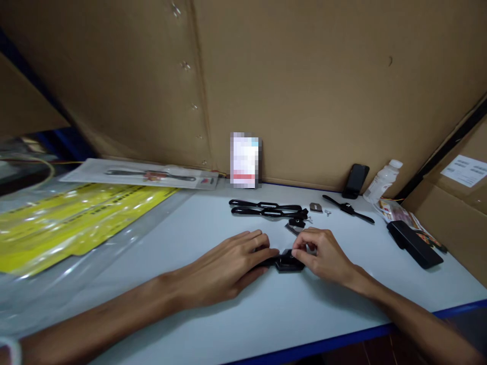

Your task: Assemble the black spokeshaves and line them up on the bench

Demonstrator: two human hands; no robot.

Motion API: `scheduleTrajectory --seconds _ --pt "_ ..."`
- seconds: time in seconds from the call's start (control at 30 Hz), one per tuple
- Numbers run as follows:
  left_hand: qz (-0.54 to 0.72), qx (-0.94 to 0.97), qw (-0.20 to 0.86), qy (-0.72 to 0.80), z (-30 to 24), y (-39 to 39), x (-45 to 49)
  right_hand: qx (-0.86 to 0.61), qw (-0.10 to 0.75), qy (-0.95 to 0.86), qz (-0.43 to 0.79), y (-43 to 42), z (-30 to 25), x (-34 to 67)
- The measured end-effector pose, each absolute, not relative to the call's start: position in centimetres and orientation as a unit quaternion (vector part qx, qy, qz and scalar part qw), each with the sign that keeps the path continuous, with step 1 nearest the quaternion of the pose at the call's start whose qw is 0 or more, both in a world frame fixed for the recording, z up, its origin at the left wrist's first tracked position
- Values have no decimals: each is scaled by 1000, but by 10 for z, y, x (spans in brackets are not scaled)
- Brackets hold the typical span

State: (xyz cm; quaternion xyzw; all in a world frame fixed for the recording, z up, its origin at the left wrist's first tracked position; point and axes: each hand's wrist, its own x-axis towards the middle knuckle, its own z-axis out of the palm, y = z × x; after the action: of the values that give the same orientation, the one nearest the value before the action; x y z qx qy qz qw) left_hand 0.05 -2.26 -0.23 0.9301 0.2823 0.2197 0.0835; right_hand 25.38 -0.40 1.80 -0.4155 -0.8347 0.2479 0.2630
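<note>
A black spokeshave [288, 264] lies on the table in front of me, its middle part showing between my hands. My left hand [238, 258] rests over one handle, thumb and fingers closed round it. With thumb and forefinger pinched, my right hand [323, 253] touches the middle of the tool; whatever small piece is in that pinch is hidden. Just beyond lie a loose blade with a black cap [296, 225], two black spokeshave bodies [266, 209] side by side, a flat grey blade [315, 207] and small silver screws [327, 213].
Another spokeshave [348, 208] lies at the right, near a dark phone [355, 181], a plastic bottle [382, 181] and a black box-like object [414, 244]. Plastic-wrapped yellow sheets [83, 218] and a packaged spokeshave [148, 175] lie left. A cardboard wall [304, 91] rises behind.
</note>
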Motion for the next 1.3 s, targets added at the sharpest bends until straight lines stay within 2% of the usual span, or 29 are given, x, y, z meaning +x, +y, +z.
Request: scheduleTrajectory --seconds 0.27,0.4,0.5,0.57,0.7,1.07,1.2,1.3 --pt "221 930 82 282 -4 -23 -1 -418 253 -847 208 1 22 255" --pt "248 926 76 275 -8 -21 -2 -530 293 -785 128 51 29 291" --pt "258 926 71 266 -11 -18 -4 -618 235 -748 55 81 25 323" --pt "261 927 70 260 -11 -17 -4 -631 181 -753 50 87 21 334" --pt "251 929 75 259 -7 -18 -4 -604 129 -786 36 82 17 330" --pt "216 928 81 291 -12 -19 -5 -523 85 -848 29 68 18 334" --pt "215 929 84 288 -12 -20 -5 -485 111 -867 39 62 22 331" --pt "219 928 84 290 -13 -21 -4 -450 170 -869 114 54 26 317"
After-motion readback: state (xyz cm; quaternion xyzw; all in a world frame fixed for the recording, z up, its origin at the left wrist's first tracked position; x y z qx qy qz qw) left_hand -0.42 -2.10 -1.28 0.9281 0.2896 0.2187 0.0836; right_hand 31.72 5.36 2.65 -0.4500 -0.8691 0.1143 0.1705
